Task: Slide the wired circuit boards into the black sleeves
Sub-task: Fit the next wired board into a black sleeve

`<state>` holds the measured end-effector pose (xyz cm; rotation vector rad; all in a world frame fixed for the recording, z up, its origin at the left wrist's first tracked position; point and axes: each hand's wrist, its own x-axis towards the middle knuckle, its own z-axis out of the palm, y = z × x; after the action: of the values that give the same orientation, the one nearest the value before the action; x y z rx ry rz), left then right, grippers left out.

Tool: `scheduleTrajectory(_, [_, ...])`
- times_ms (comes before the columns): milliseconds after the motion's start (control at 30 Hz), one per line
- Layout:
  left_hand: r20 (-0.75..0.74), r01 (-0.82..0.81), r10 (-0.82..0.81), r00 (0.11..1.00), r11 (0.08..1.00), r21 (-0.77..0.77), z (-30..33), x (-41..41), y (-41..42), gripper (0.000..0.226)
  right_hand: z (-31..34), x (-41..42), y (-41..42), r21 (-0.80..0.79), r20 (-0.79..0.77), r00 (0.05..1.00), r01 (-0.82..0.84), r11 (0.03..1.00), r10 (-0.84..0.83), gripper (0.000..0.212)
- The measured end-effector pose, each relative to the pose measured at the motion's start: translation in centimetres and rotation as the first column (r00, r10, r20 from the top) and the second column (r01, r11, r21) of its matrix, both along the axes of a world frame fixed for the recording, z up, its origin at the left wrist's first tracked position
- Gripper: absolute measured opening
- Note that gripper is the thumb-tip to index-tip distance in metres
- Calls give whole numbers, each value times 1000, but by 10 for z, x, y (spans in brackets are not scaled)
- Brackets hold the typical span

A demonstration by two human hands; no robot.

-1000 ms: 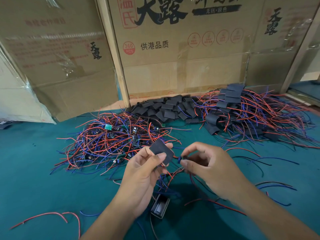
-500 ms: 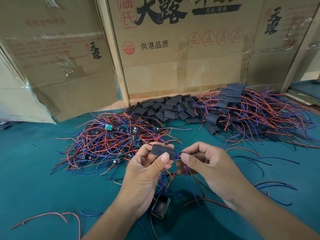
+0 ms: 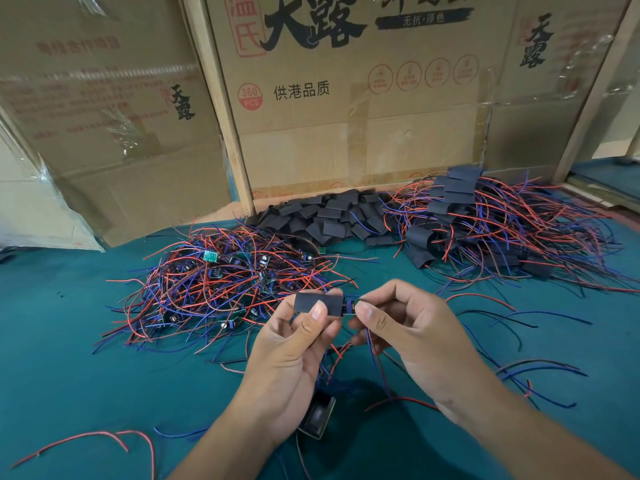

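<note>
**Black sleeve and wired board, held above a teal desk**

Black sleeve (image 3: 318, 303): flat, lying crosswise, pinched between thumb and fingers of the left hand (image 3: 292, 358) near frame centre. Its open end faces 3 o'clock.

Wired circuit board (image 3: 349, 305): at the sleeve's 3 o'clock mouth, only a small end showing; how far it sits inside cannot be told. The right hand (image 3: 412, 337) pinches it between thumb and forefinger. Its red and blue wires hang toward 6 o'clock between the two hands.

Heap of bare wired boards (image 3: 221, 282): at 10 o'clock from the hands, green boards tangled in red, blue and black leads.

Pile of empty black sleeves (image 3: 329, 220): at 12 o'clock, against the cardboard.

Heap of sleeved boards (image 3: 485, 230): at 2 o'clock, wires trailing toward 3 o'clock.

Small dark boxlike part (image 3: 317, 419): on the desk (image 3: 69, 341) at 6 o'clock, partly under the left wrist; kind unclear.

Loose red wire (image 3: 86, 441): at 8 o'clock.

Printed cardboard cartons (image 3: 346, 116): upright along the desk's far edge.
</note>
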<state>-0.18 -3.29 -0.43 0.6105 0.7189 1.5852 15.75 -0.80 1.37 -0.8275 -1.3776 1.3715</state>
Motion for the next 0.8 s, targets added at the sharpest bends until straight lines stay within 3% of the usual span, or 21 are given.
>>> scheduleTrajectory(133, [-9,20,-21,1000,1000,-11,1,3,-2,23,-1,-2,-2,35,-26,999,21,999,-20,14])
scheduleTrajectory(267, [35,-4,6,999,999,-44,3,3,-2,54,-1,-4,-3,52,-6,998,60,997,-59,23])
scheduleTrajectory(400, [82,-1,4,997,999,-36,3,6,-3,39,-1,-5,-4,70,-5,996,89,994,-89,21])
scheduleTrajectory(500, [77,23,-21,997,999,-33,1,8,-4,14,-2,-6,-3,62,-14,995,98,993,-98,7])
scheduleTrajectory(633, [48,9,-8,999,1000,-28,-1,11,-5,31,-4,-6,-6,121,51,992,110,987,-117,6])
scheduleTrajectory(800, [45,-18,17,999,1000,8,-2,9,-4,19,-1,-2,-5,130,112,990,76,989,-91,10])
